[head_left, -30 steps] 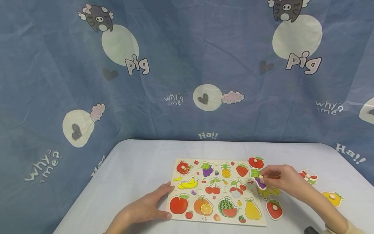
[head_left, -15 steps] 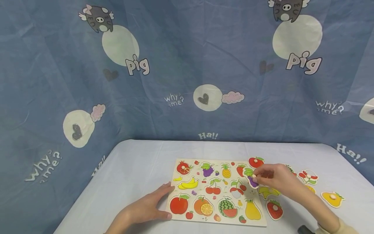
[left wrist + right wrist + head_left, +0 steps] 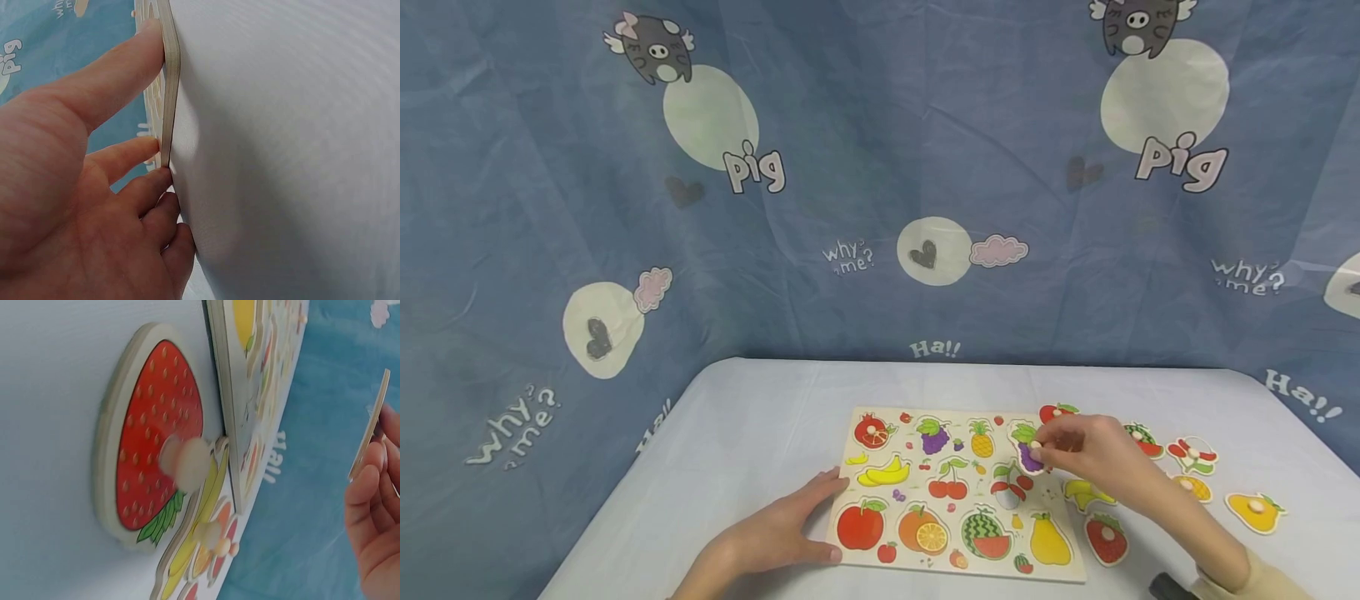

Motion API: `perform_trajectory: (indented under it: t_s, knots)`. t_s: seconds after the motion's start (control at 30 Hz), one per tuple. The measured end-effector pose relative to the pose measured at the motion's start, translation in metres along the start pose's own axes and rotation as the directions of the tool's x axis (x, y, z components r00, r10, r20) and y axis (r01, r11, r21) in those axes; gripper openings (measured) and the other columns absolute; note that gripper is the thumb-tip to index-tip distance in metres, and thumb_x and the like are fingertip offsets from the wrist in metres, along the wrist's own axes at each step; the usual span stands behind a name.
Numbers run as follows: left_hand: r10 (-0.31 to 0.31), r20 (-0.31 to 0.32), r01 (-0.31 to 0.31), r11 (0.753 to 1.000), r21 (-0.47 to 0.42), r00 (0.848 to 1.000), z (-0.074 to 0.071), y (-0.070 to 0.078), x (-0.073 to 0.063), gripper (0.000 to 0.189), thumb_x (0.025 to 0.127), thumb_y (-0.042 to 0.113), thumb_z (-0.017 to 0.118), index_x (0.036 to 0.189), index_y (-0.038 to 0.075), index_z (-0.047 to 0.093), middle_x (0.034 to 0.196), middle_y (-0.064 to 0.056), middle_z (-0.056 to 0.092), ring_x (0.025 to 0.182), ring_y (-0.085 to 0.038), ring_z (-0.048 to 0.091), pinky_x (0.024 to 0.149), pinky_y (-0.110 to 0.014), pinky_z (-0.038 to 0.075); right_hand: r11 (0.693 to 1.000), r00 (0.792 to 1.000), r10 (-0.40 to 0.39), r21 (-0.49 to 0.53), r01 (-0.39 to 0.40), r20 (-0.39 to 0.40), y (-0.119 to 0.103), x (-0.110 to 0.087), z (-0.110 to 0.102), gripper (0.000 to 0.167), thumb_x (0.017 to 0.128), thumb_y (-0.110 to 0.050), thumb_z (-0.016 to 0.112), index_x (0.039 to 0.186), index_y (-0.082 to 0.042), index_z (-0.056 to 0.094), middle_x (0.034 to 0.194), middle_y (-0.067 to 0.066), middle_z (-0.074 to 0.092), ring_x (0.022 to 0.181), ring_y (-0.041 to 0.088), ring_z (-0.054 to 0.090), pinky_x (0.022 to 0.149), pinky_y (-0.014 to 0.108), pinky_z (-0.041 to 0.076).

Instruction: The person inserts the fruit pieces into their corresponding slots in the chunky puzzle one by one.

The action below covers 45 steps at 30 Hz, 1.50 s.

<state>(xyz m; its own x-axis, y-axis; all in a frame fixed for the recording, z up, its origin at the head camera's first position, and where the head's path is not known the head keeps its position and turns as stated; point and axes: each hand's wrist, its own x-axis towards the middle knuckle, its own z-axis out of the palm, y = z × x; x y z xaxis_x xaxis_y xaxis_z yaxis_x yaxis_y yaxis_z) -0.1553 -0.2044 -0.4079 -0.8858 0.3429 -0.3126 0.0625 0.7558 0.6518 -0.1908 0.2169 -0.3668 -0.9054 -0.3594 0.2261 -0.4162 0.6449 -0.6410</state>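
My right hand (image 3: 1093, 450) pinches a grape puzzle piece (image 3: 1024, 454) by its small round knob. The piece hangs over the upper right part of the fruit puzzle board (image 3: 917, 518) and covers the printed strawberry; in the right wrist view the raised piece (image 3: 372, 428) is seen edge-on. My left hand (image 3: 782, 525) is at the board's left edge, thumb near the front corner and fingers further back. In the left wrist view the thumb and index finger of this hand (image 3: 94, 181) touch the board's edge (image 3: 170, 81), the other fingers resting low by the table.
Right of the board lie loose knobbed pieces: strawberry (image 3: 1107, 540), bananas (image 3: 1086, 493), pear (image 3: 1255, 512), cherries (image 3: 1192, 455), watermelon (image 3: 1144, 440), a yellow-orange one (image 3: 1193, 488) and a red one (image 3: 1054, 412). A patterned blue cloth (image 3: 865, 167) hangs behind the white table (image 3: 775, 417).
My right hand has moved left with the grape piece, from beside the board's right edge to over the printed strawberry. The left hand has stayed at the board's left edge.
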Motion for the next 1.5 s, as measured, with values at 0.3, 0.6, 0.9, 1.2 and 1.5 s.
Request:
perform_trajectory:
  t_s: [0.3,0.6,0.9,1.2,1.5]
  knots:
    - [0.008,0.005,-0.008,1.000,0.000,1.000,0.000,0.001,0.000,0.088,0.073,0.038,0.085,0.148,0.020,0.044,0.158,-0.009,0.030,0.143,-0.034,0.026,0.108,-0.066,0.027,1.000,0.999,-0.012,-0.029,0.011,-0.041,-0.004,0.007,0.007,0.009,0.085,-0.023,0.078,0.090,-0.019,0.073,0.073,-0.012,0.062,0.063,0.011,0.060,0.057,0.024,0.051]
    - [0.017,0.008,-0.017,1.000,-0.008,1.000,0.000,0.001,-0.001,0.087,0.074,0.038,0.084,0.148,0.020,0.044,0.158,-0.010,0.030,0.144,-0.034,0.026,0.108,-0.066,0.026,0.998,0.998,0.011,-0.060,-0.015,-0.057,-0.005,0.019,0.013,0.005,0.087,-0.021,0.077,0.091,-0.020,0.074,0.074,-0.012,0.064,0.067,0.010,0.058,0.056,0.025,0.050]
    - [0.014,0.008,-0.014,1.000,-0.005,1.000,-0.001,0.002,-0.002,0.086,0.074,0.038,0.084,0.148,0.021,0.044,0.158,-0.009,0.030,0.143,-0.033,0.027,0.108,-0.066,0.027,0.999,0.999,0.035,-0.020,-0.036,-0.040,-0.008,0.031,0.018,0.007,0.086,-0.019,0.077,0.092,-0.016,0.074,0.075,-0.009,0.066,0.067,0.016,0.062,0.058,0.026,0.052]
    - [0.001,0.004,-0.001,1.000,0.001,1.000,-0.001,0.003,-0.003,0.086,0.074,0.038,0.084,0.148,0.022,0.044,0.158,-0.009,0.030,0.143,-0.034,0.027,0.107,-0.067,0.028,0.999,0.999,0.047,0.014,-0.047,-0.017,-0.010,0.045,0.031,0.008,0.086,-0.020,0.077,0.093,-0.016,0.075,0.076,-0.006,0.065,0.065,0.021,0.060,0.054,0.027,0.050]
    - [0.006,0.004,-0.006,1.000,0.003,1.000,-0.001,0.004,-0.003,0.086,0.074,0.037,0.084,0.148,0.022,0.044,0.158,-0.009,0.030,0.144,-0.033,0.027,0.107,-0.066,0.028,0.999,0.999,0.038,0.000,-0.038,0.026,-0.014,0.057,0.042,0.006,0.086,-0.020,0.077,0.092,-0.018,0.075,0.076,-0.006,0.067,0.067,0.015,0.056,0.054,0.027,0.049]
